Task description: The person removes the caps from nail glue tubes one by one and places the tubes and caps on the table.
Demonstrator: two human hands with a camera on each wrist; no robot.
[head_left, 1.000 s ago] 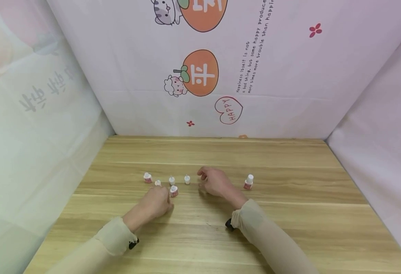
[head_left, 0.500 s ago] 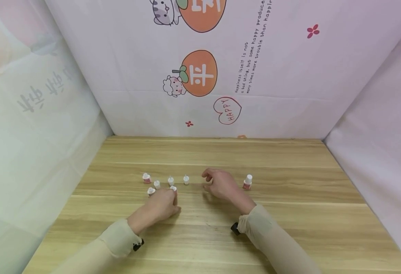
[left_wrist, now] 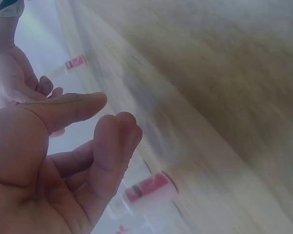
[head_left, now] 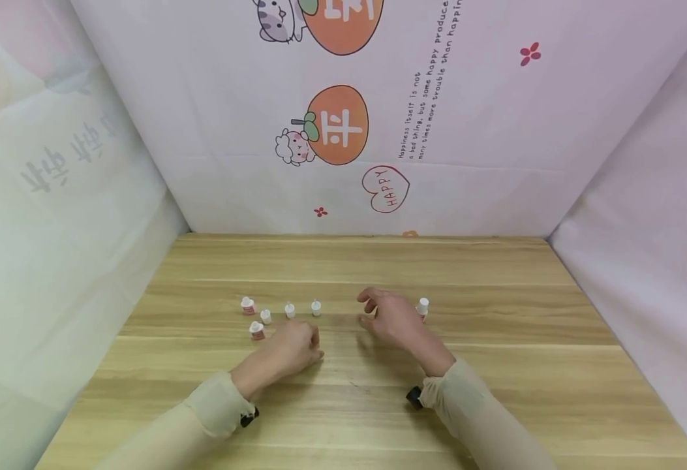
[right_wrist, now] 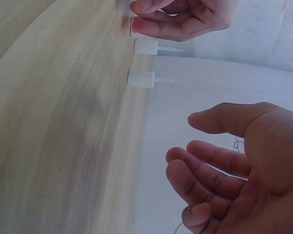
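Note:
My left hand (head_left: 293, 346) is just above the table with loosely bent fingers, and a gap shows between thumb and fingertips in the left wrist view. Beside those fingers stands a small bottle with a pink label (left_wrist: 149, 189); the hand hides it in the head view. My right hand (head_left: 393, 318) hovers farther right, fingers slightly curved around nothing. Behind it, partly covered, is a white-capped small bottle (head_left: 423, 304). Two small bottles without their long caps, a far one (head_left: 248, 307) and a nearer one (head_left: 257, 331), stand left of my left hand.
Three white caps stand with thin stems up: a left cap (head_left: 265, 317), a middle cap (head_left: 290, 311) and a right cap (head_left: 316, 309). The wooden table (head_left: 343, 424) is enclosed by printed white cloth (head_left: 472, 130) at the back and sides.
The left hand has shifted right, uncovering the nearer left bottle and hiding the one beside its fingers. The right hand has drifted right, partly covering the capped bottle.

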